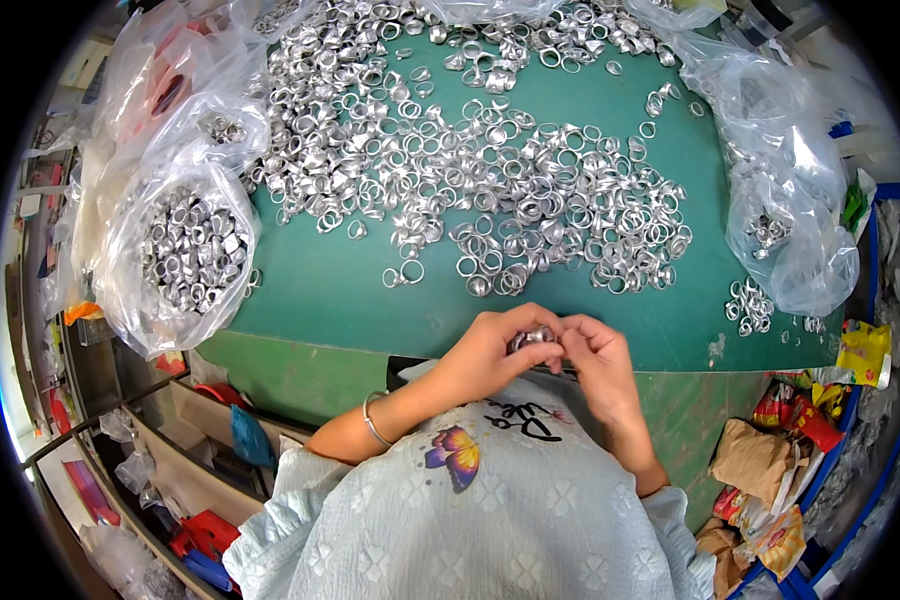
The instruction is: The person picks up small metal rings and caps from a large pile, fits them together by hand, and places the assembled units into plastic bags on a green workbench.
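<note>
Close to the front edge of a green table (340, 300), my two hands meet. Several silver-coloured metal rings (532, 338) sit in the curled fingers of my left hand (485, 352). Against them, my right hand (598, 355) has its thumb and fingertips pinched together; whatever lies between those fingertips is hidden. Beyond my hands spreads a large loose pile of similar rings (540, 190), thickest toward the far left. A bracelet (372, 420) circles my left wrist.
Clear plastic bags (130, 290) holding rings stand at the left. Another plastic bag (820, 270) lies at the right edge, beside a small heap of rings (750, 306). Below the table are an open drawer (195, 450) at left and paper and snack packets (755, 460) at right.
</note>
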Available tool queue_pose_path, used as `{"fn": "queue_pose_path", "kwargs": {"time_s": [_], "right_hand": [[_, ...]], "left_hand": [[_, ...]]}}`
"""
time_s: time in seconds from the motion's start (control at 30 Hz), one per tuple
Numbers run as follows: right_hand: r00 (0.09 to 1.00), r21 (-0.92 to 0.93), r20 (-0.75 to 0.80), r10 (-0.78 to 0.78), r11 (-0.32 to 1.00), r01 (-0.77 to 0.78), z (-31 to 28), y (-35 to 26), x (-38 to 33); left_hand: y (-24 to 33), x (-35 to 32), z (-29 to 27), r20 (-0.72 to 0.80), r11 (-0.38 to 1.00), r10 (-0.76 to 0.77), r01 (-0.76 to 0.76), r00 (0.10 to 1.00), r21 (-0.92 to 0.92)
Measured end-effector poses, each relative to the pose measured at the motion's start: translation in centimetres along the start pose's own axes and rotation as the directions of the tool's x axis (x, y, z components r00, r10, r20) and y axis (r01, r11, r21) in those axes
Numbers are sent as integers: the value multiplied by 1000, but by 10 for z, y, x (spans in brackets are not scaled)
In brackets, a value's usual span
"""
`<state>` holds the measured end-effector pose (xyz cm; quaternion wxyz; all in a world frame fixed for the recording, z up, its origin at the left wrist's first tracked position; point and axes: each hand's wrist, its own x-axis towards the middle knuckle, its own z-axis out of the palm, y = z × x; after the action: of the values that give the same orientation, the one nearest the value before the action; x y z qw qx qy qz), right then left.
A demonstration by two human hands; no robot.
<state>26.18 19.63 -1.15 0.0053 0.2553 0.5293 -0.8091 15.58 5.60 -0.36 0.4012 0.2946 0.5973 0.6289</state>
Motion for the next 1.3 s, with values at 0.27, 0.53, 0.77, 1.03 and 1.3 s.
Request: {"fn": "queue_pose_path", "kwargs": {"time_s": [0.27, 0.53, 0.77, 1.03, 1.3], "right_hand": [[936, -2, -234, -265, 962, 272, -7, -9, 1], [999, 246, -37, -25, 969, 33, 10, -8, 4], [676, -960, -41, -735, 217, 177, -20, -14, 20], [654, -920, -53, -754, 291, 262, -34, -5, 26], [727, -970, 148, -670, 46, 240, -23, -18, 34]], "left_hand": [[-6, 2, 2, 48, 779, -355, 324, 934, -537], [9, 15, 18, 112, 904, 147, -180, 983, 387], [-8, 16, -13, 59, 892, -288, 290, 956, -347], [-10, 16, -2, 16, 912, -298, 290, 954, -289], [-12, 24, 8, -68, 686, 222, -107, 973, 719]]}}
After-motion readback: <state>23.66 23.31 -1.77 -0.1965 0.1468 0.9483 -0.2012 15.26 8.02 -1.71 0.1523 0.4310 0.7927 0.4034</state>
